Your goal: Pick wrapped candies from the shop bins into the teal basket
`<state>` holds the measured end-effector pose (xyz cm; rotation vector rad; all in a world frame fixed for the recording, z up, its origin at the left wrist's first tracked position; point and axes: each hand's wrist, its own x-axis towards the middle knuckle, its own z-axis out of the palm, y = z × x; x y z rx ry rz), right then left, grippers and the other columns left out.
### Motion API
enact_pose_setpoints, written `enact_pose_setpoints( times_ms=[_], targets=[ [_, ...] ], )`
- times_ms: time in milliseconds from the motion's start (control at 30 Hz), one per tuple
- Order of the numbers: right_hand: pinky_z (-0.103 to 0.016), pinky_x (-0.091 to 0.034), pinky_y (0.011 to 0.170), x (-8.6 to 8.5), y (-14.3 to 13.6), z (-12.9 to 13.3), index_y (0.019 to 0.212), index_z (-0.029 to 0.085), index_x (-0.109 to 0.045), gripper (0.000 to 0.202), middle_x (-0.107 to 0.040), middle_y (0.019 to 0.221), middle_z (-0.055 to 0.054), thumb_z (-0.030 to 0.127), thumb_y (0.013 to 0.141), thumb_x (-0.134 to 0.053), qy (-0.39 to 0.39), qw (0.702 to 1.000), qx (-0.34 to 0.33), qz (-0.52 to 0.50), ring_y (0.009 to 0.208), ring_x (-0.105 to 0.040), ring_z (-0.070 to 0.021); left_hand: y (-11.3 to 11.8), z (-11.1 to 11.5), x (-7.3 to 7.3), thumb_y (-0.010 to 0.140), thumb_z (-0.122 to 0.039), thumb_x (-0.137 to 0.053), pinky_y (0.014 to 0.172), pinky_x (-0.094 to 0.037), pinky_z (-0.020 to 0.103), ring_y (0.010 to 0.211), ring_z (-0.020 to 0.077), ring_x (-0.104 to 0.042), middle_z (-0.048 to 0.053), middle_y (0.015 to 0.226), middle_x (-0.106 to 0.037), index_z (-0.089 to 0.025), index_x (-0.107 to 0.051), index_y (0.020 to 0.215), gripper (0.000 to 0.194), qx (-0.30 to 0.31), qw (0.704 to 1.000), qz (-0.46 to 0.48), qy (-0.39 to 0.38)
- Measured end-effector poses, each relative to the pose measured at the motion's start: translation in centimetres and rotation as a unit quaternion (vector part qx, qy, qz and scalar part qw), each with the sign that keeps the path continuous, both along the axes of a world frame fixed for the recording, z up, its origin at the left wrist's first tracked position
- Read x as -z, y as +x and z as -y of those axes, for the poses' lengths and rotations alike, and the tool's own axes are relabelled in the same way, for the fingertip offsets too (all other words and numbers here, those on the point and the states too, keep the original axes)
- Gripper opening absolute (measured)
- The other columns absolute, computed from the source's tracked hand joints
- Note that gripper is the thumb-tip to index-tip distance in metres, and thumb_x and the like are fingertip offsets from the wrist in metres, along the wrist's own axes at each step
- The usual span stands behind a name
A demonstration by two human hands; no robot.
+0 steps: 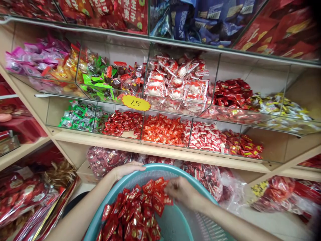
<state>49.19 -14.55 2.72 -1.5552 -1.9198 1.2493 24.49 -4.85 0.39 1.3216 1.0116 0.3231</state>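
A teal plastic basket (175, 222) with mesh sides stands below the shelves, holding a heap of red wrapped candies (136, 214). At its far left rim my left hand (130, 169) grips the edge, fingers laid over it. Inside the basket, to the right of the heap, my right hand (182, 190) has its fingers curled in a pinch at the brighter red-orange wrapped candies (156, 190). The fingertips partly hide what they hold.
Shelf bins with clear dividers hold orange-red candies (163, 130), dark red candies (122, 122) and green-wrapped candies (80, 115). A yellow price tag (136, 102) reads 15. Bagged candies (107, 160) lie under the wooden shelf edge (160, 154). Red packages (22, 194) stand at left.
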Motion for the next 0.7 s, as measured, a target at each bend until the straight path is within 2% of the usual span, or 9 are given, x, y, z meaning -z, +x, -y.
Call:
enact_pose_setpoints(
  times_ms=[67, 133, 233, 300, 367, 500, 700],
  targets=[
    [-0.02, -0.036, 0.046, -3.7, 0.2, -2.4, 0.068, 0.015, -0.06, 0.026, -0.057, 0.055, 0.001, 0.037, 0.078, -0.049, 0.104, 0.995, -0.004, 0.006, 0.047, -0.049, -0.0089, 0.0, 0.0, -0.1, 0.063, -0.047, -0.065, 0.076, -0.044, 0.027, 0.088, 0.0217, -0.06, 0.006, 0.102, -0.064, -0.016, -0.065, 0.098, 0.047, -0.003, 1.0, -0.006, 0.006],
    [-0.021, -0.038, 0.052, -7.0, 0.4, -5.4, 0.07, 0.016, -0.06, 0.022, -0.06, 0.061, 0.0, 0.032, 0.078, -0.049, 0.216, 0.975, 0.012, 0.042, 0.055, -0.052, -0.0105, 0.1, 0.0, -0.1, 0.063, -0.046, -0.065, 0.076, -0.044, 0.027, 0.088, 0.0217, -0.06, 0.006, 0.101, -0.065, -0.016, -0.066, 0.098, 0.046, -0.003, 1.0, -0.002, 0.006],
    [-0.023, -0.04, 0.062, -9.7, 0.6, -10.3, 0.074, 0.016, -0.062, 0.015, -0.063, 0.069, -0.003, 0.026, 0.076, -0.051, 0.314, 0.935, 0.111, 0.118, 0.064, -0.057, -0.0131, 0.1, 0.0, -0.1, 0.064, -0.045, -0.065, 0.074, -0.045, 0.028, 0.087, 0.0215, -0.06, 0.006, 0.099, -0.065, -0.017, -0.066, 0.098, 0.044, 0.002, 1.0, 0.018, -0.014],
    [-0.025, -0.041, 0.068, -10.2, 0.5, -13.0, 0.083, 0.016, -0.063, 0.017, -0.064, 0.076, -0.005, 0.026, 0.076, -0.051, 0.325, 0.916, 0.173, 0.16, 0.073, -0.058, -0.0156, 0.0, 0.1, 0.1, 0.065, -0.044, -0.065, 0.073, -0.045, 0.027, 0.084, 0.0205, -0.061, 0.005, 0.097, -0.066, -0.017, -0.066, 0.098, 0.043, 0.003, 1.0, 0.025, -0.019],
    [-0.026, -0.041, 0.073, -10.1, 0.2, -14.8, 0.096, 0.017, -0.062, 0.026, -0.063, 0.089, -0.007, 0.031, 0.077, -0.052, 0.33, 0.903, 0.189, 0.202, 0.083, -0.058, -0.0184, 0.0, 0.1, 0.2, 0.065, -0.043, -0.064, 0.071, -0.045, 0.026, 0.081, 0.0194, -0.061, 0.005, 0.093, -0.067, -0.017, -0.066, 0.098, 0.042, 0.004, 1.0, 0.025, -0.012],
    [-0.029, -0.041, 0.076, -10.1, -0.9, -16.3, 0.119, 0.022, -0.05, 0.052, -0.05, 0.115, -0.013, 0.043, 0.072, -0.058, 0.339, 0.888, 0.118, 0.288, 0.091, -0.057, -0.0225, -0.1, 0.1, 0.5, 0.067, -0.043, -0.063, 0.068, -0.045, 0.025, 0.077, 0.0184, -0.061, 0.004, 0.091, -0.067, -0.019, -0.067, 0.096, 0.038, 0.014, 0.999, 0.039, -0.015],
    [-0.031, -0.042, 0.078, -11.0, -1.6, -17.7, 0.122, 0.023, -0.047, 0.065, -0.043, 0.119, -0.015, 0.049, 0.065, -0.063, 0.234, 0.895, 0.087, 0.37, 0.095, -0.055, -0.0254, 0.2, 0.2, 0.0, 0.061, -0.043, -0.067, 0.07, -0.046, 0.026, 0.082, 0.0202, -0.061, 0.004, 0.095, -0.067, -0.018, -0.067, 0.094, 0.041, -0.019, 0.999, 0.02, -0.029]
  ],
)
